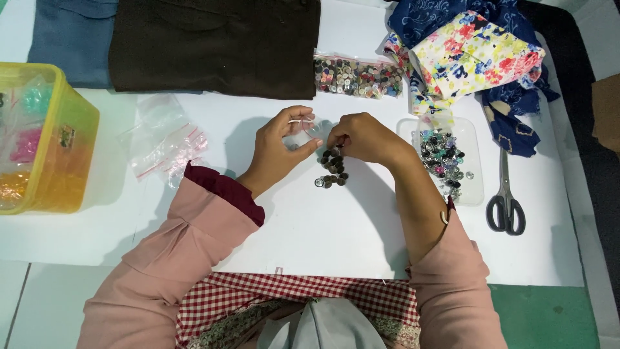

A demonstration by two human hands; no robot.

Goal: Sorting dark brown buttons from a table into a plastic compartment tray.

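Yellow bin (61, 139) cut off by left edge; contents blurred behind its tinted wall. Blue cloth (71, 39) and brown cloth (213, 45) run off the top. Right hand (361, 137) fingers curl under, tips hidden; what they pinch too small to tell.

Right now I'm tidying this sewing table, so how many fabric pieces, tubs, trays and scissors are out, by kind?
Folded plain cloths: 2, one blue and one dark brown
Patterned fabric bundles: 2, one floral and one navy
Yellow plastic tub: 1
Clear tray: 1
Scissors: 1
Total: 7
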